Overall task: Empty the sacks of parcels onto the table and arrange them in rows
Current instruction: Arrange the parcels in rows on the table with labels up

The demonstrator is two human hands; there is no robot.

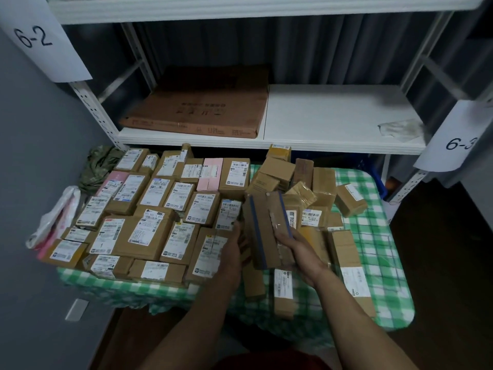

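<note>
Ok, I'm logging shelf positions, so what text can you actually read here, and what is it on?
"6-2": left sign, on the shelf post.
"6-3": right sign, last digit partly cut off.
"1": on a parcel label near the front.
Flat carton print, other parcel labels: too blurred to read.
Held box with blue tape: nothing legible.

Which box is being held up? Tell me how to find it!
Find the table with the green checked cloth, under the white shelves. At its front middle, between the neat rows and the jumbled pile, one long brown box is held between the left hand and right hand. It alone has two blue tape stripes.
</note>
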